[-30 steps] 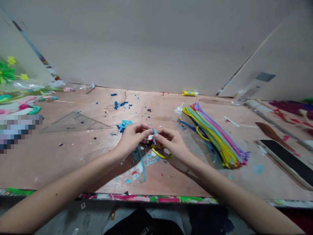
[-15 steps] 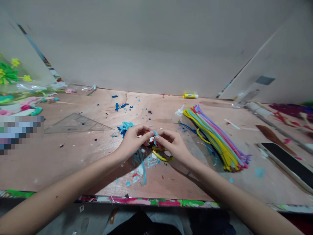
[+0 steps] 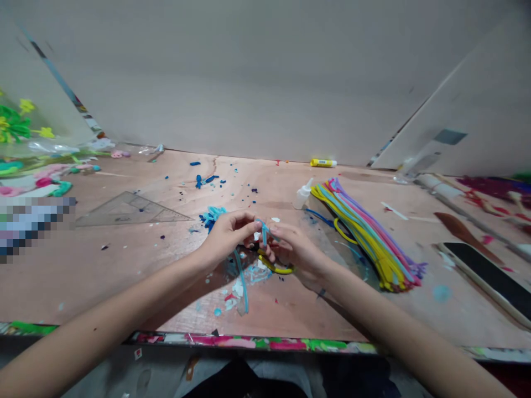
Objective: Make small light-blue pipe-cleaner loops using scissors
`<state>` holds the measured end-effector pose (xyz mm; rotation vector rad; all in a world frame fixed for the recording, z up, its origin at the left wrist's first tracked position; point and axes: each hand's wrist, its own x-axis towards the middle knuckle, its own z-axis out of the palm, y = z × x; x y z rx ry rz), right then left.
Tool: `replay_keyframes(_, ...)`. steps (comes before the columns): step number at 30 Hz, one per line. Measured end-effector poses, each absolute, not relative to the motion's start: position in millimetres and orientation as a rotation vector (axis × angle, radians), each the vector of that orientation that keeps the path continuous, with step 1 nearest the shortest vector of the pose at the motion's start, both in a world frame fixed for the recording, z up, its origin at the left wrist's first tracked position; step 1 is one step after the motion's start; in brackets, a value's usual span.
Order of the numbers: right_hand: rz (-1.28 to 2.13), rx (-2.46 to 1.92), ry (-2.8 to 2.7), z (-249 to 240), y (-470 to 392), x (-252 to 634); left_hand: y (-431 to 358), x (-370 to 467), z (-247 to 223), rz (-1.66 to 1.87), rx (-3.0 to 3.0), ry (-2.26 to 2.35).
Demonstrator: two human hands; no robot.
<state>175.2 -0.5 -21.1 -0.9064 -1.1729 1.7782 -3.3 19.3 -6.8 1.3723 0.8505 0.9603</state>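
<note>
Between my two hands is a short light-blue pipe cleaner (image 3: 264, 231), bent into a small shape. My left hand (image 3: 232, 235) pinches it between thumb and forefinger. My right hand (image 3: 296, 249) grips its other side with the fingertips. Beneath my hands lie scissors with yellow handles (image 3: 277, 269), partly hidden. A loose light-blue pipe cleaner (image 3: 241, 282) rests below my left hand. Just behind that hand is a small pile of light-blue and dark-blue pipe-cleaner pieces (image 3: 213, 214).
To the right lie a bundle of coloured pipe cleaners (image 3: 365, 232), a small white bottle (image 3: 304, 194), and a phone (image 3: 487, 279). A yellow glue stick (image 3: 323, 163) is at the back. A clear set square (image 3: 135, 213) lies left, amid scattered scraps.
My right hand has turned and its fingers have shifted on the light-blue pipe cleaner, showing more of it. My left hand stays nearly in place.
</note>
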Motion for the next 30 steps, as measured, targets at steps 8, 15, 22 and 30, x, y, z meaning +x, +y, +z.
replay_keyframes(8, 2.104, -0.595, -0.963, -23, -5, 174, 12, -4, -2, 0.834, 1.268, 0.612)
replay_keyframes(15, 2.132, -0.53, -0.982, -27, -9, 172, 7, -4, -1, 0.774, 1.197, 0.558)
replay_keyframes(22, 2.137, -0.509, -0.95, -24, -10, 169, 9, -7, 4, 0.832, 1.432, 0.679)
replay_keyframes(30, 1.966, -0.679, -1.085, -25, -9, 172, 12, -11, 14, 0.775, 1.649, 0.793)
